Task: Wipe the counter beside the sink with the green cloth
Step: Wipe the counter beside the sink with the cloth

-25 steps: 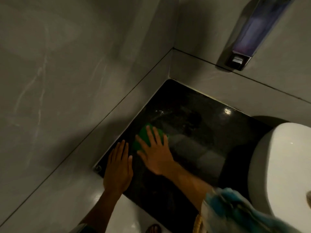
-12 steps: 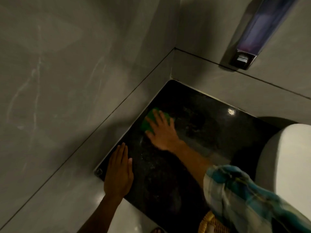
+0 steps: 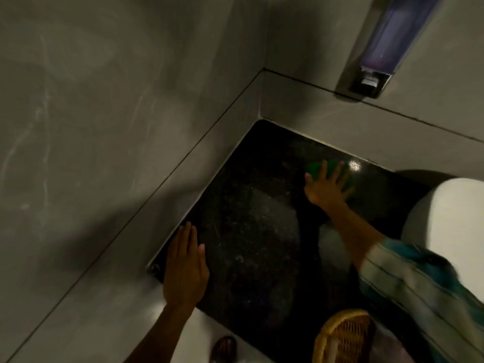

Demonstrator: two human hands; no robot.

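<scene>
The counter [image 3: 251, 231] is a dark speckled slab set in a corner between two grey tiled walls. My right hand [image 3: 326, 186] lies flat with fingers spread on the green cloth [image 3: 314, 167], pressing it onto the counter near the back wall. Most of the cloth is hidden under the fingers. My left hand [image 3: 184, 268] rests flat, fingers together, on the counter's front left corner and holds nothing. The white sink [image 3: 450, 218] stands at the right, next to my right forearm.
A soap dispenser [image 3: 379, 45] hangs on the back wall above the counter. A woven wicker basket [image 3: 343, 336] sits below the counter's front edge. A sandalled foot [image 3: 224, 348] shows on the pale floor at the bottom.
My right hand has slid the green cloth from beside the left hand, along the left wall, then right across the back of the counter. The left hand stays put.
</scene>
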